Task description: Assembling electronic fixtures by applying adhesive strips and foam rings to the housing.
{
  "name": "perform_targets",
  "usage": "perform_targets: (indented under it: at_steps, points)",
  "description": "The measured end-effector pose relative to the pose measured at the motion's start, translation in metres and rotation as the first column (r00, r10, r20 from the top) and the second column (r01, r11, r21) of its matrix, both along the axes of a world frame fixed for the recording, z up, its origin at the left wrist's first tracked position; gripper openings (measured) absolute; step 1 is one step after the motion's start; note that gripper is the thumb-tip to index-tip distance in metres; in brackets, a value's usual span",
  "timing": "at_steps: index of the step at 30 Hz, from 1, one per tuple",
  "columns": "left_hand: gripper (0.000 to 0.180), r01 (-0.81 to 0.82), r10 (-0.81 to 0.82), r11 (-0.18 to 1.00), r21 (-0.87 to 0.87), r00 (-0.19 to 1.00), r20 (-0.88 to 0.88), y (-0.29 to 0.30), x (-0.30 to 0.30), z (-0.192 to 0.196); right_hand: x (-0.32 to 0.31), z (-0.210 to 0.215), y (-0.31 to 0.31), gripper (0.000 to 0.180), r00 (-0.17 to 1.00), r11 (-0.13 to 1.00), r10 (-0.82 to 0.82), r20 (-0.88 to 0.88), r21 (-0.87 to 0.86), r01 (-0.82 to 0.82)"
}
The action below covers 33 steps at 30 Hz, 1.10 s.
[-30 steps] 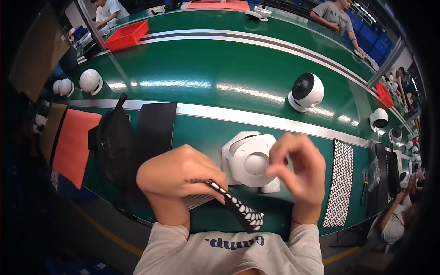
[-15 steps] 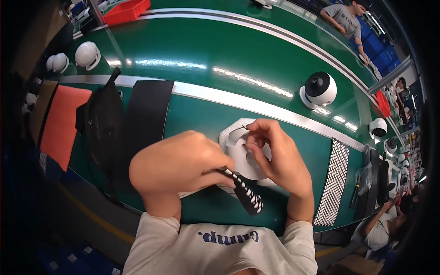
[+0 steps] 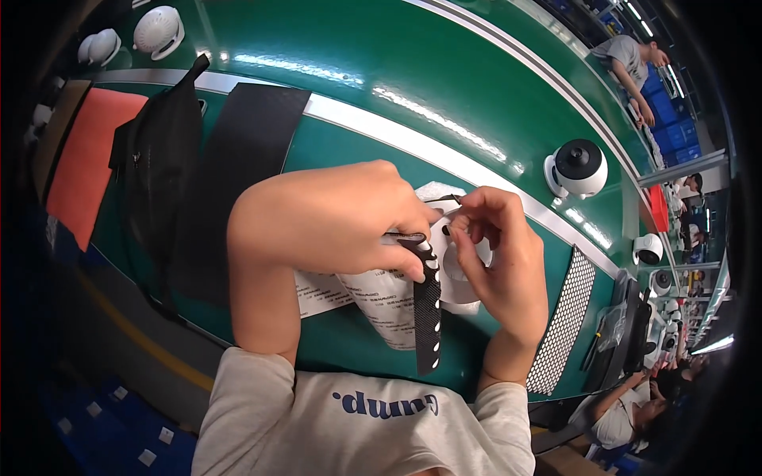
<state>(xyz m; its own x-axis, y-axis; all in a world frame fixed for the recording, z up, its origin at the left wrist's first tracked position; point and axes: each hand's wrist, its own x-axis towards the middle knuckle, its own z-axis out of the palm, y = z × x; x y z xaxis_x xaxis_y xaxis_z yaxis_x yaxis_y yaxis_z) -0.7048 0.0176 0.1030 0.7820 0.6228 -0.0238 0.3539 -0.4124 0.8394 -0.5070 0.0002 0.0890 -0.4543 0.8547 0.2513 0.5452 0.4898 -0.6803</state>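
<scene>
A black mesh strip with white oval gaps is gripped between the thumb and fingers of my left hand, its free end hanging down. White printed backing paper lies below it. My right hand is closed in a pinch over a white rounded housing, with a small thin black piece at the index fingertip. Beside the thumb shows a small dark spot; whether it is held or sits on the housing I cannot tell. My hands hide much of the housing, which rests on a whitish pad.
A white perforated sheet lies to the right, near a clear plastic bag. At left are a black mat, a black bag and an orange sheet. A white camera with a black front stands beyond the white rail.
My left hand has moved right and up, close to the right hand, and the black strip now hangs more upright. More of the printed backing paper shows. The whole view has turned slightly.
</scene>
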Motion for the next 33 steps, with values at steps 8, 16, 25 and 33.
perform_targets:
  at_steps: [8,16,25,33]
  points:
    - [0.021,-0.004,0.004,1.000,0.011,1.000,0.029,0.005,-0.007,-0.004,-0.018,0.007,-0.014,0.027,0.865,0.948,-0.310,0.394,0.192,0.253]
    - [0.020,0.013,-0.014,1.000,0.021,0.999,0.048,0.005,-0.015,0.001,0.023,0.013,0.006,0.024,0.956,0.980,-0.191,0.221,0.099,0.173]
    - [0.018,0.013,-0.020,0.998,0.066,0.994,0.110,0.007,-0.019,-0.008,0.026,0.005,0.020,0.008,1.000,0.999,-0.001,0.027,-0.049,0.002]
    - [0.018,-0.014,-0.004,0.992,0.128,0.990,0.140,0.010,-0.017,-0.014,0.021,0.006,0.021,0.009,0.996,0.999,-0.041,0.083,-0.032,0.044]
